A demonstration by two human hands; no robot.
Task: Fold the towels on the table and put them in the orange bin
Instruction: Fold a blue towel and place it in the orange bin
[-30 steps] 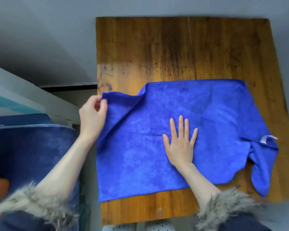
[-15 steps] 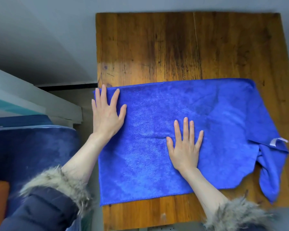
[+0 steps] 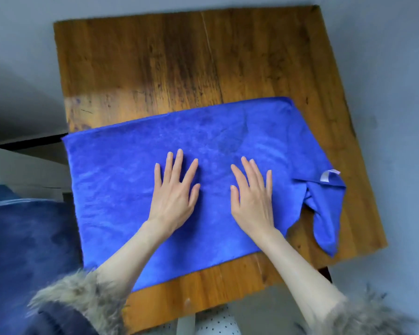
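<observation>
The left hand (image 3: 173, 194) and the right hand (image 3: 252, 197) lie flat, side by side near the middle of the blue towel (image 3: 121, 189), fingers straight and spread, gripping nothing. Pressed down like this, they probably serve to smooth the cloth and pin it before a fold. The towel is spread across the near half of the wooden table (image 3: 179, 68), its left edge reaching slightly past the table's side. Its right corner is bunched and turned over, a small white tag (image 3: 327, 175) showing there, so that end likely needs straightening first. The orange bin is not in view, so nothing can be said of what it holds.
</observation>
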